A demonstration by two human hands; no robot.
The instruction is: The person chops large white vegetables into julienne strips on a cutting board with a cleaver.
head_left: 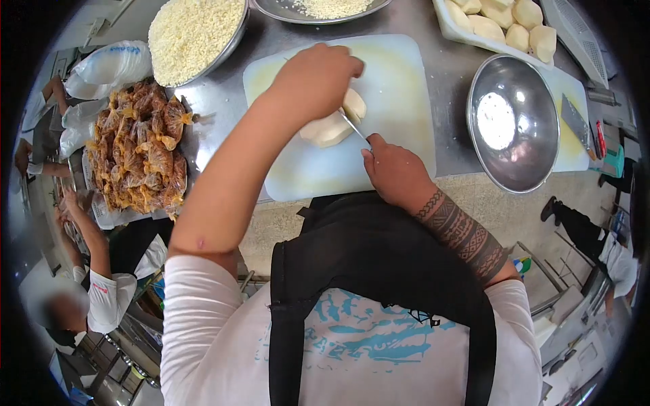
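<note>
A pale peeled root vegetable [328, 132], potato-like, lies on the white cutting board [399, 101], with a cut piece [355, 105] beside it. My right hand [399, 169] is closed round the handle of a small knife [353, 124], whose blade points up and left against the vegetable. My left hand [315, 81] is over the vegetable's far side, back of the hand up and fingers curled. What those fingers grip is hidden beneath the hand.
Bowls of finely diced pale pieces [193, 37] [332, 8] stand behind. At left are bagged brown food portions [139, 149]; at right a steel bowl [513, 125], a tub of peeled vegetables [501, 24] and a large knife [575, 123]. Other people [108, 291] work at left.
</note>
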